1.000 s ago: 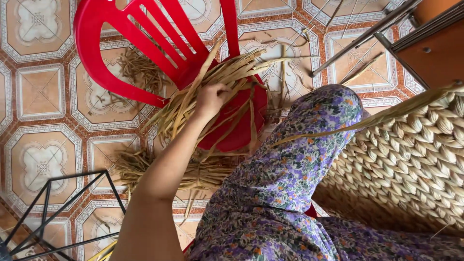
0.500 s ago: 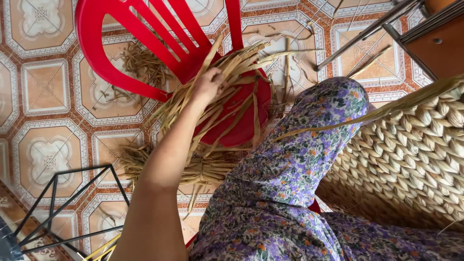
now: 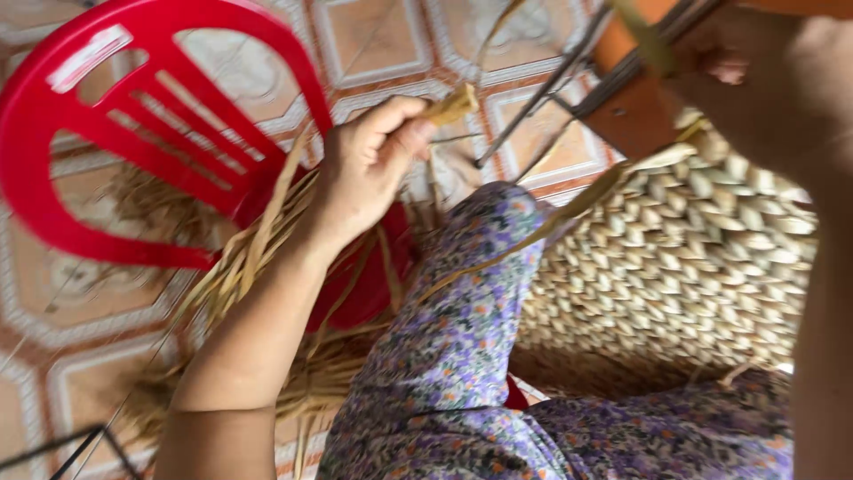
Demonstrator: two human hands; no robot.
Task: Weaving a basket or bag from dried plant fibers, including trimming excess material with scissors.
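1. The dried straw strand (image 3: 449,105) is pinched in your left hand (image 3: 369,164), fingers closed round its end, lifted above the red plastic chair (image 3: 133,133).
2. More loose straw (image 3: 267,240) lies on the chair seat, just below that hand.
3. The woven basket (image 3: 675,267) sits on the far side of your knee from the chair.
4. Your right hand (image 3: 782,89) is blurred at the basket's rim; I cannot tell its grip.
5. You look to be fetching a strand; next likely carry it across to the basket's rim.

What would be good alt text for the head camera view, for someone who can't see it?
A person's left hand grips a dried straw strand above a red plastic chair heaped with loose straw. Their floral-clothed knee rests beside a partly woven straw basket, on a patterned tile floor; the right arm is blurred at the edge.
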